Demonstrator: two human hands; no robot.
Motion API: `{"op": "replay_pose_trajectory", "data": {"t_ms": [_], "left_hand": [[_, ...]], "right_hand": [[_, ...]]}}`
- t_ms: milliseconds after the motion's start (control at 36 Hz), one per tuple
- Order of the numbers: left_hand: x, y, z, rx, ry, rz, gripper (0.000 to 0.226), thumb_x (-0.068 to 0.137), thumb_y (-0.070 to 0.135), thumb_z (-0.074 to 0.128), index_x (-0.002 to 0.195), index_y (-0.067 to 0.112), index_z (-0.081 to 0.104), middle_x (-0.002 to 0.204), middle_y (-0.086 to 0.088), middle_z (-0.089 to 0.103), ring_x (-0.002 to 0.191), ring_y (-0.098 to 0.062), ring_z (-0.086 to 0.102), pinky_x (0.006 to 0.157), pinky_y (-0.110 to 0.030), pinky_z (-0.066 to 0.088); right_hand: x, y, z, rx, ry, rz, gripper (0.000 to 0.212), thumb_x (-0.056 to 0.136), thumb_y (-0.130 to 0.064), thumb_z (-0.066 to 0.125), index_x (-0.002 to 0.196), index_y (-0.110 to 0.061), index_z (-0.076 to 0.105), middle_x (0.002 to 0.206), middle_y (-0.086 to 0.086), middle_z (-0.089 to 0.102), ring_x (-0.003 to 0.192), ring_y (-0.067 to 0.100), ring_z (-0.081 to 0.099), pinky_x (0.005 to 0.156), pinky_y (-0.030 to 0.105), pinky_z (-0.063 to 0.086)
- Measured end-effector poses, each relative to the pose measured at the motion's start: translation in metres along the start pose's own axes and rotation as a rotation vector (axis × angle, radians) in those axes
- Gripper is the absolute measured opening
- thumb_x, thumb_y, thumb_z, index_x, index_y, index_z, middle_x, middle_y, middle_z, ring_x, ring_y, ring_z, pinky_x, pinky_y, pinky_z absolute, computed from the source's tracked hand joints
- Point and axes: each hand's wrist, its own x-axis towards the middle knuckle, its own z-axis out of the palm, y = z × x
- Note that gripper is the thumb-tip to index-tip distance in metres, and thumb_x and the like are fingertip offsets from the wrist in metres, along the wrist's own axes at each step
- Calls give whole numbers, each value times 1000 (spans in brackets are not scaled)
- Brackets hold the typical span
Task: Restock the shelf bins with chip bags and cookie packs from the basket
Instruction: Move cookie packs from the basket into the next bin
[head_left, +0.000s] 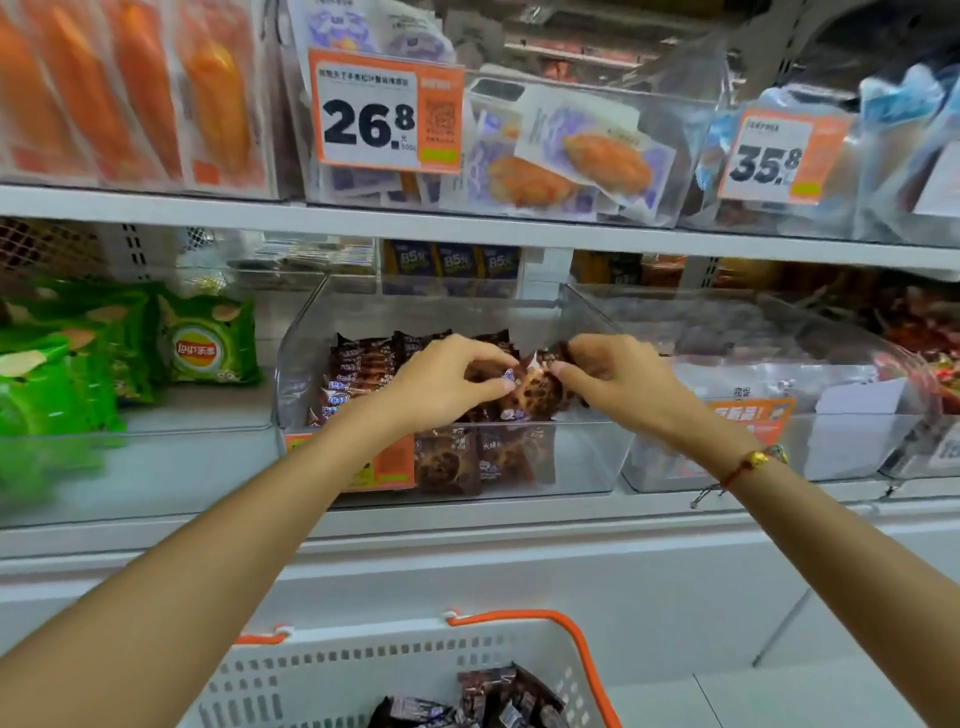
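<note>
A clear plastic bin (587, 457) on the middle shelf holds several brown cookie packs (358, 374). Both hands reach into it. My left hand (447, 382) pinches the left end of one brown cookie pack (535, 384), and my right hand (618, 371) pinches its right end, above the packs lying in the bin. Below, a white basket (322, 675) with orange handles holds several more brown cookie packs (488, 701). Green chip bags (208, 348) stand in the bin to the left.
A clear bin (779, 452) to the right holds dark red-wrapped snacks and an orange label. The upper shelf (467, 223) carries bins of bread packs with price tags 26.8 (384, 119) and 35.8 (774, 158). Orange packs (130, 93) fill the upper left.
</note>
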Motion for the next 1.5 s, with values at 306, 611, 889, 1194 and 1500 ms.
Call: {"op": "replay_pose_trajectory", "data": {"t_ms": [306,611,889,1194,1500], "left_hand": [[-11,-25,-14,-2,-92,-116,26,89,32,66,115,29,62,115,6,68,107,-3,60,100,-32,46],[-16,-27,-20,-100,-130,-140,22,82,38,72,103,41,65,103,19,68,92,2,66,96,-33,50],[1,-13,-7,51,-222,-157,14,86,43,66,93,36,76,105,20,71,93,-12,67,89,-40,53],[35,-12,13,215,-207,-375,21,66,44,84,79,35,70,97,11,67,97,-17,61,89,-35,52],[39,-19,9,90,-366,-248,41,73,36,81,111,22,72,121,5,63,122,-17,52,103,-32,42]], "right_hand": [[77,-8,2,-230,-818,408,15,98,-21,53,89,-14,64,86,1,69,76,13,64,67,21,52],[81,7,15,-35,-755,453,25,85,-19,71,106,-5,69,93,7,73,81,16,68,86,30,56],[75,9,2,160,-685,464,25,93,-15,60,114,-2,67,88,7,71,74,14,69,68,22,58],[63,-5,12,-94,-667,255,17,87,-19,68,101,-27,70,95,-3,66,81,9,62,71,20,52],[68,-7,22,-88,-689,446,33,82,-8,70,114,-14,62,83,0,54,74,12,49,69,22,48]]}}
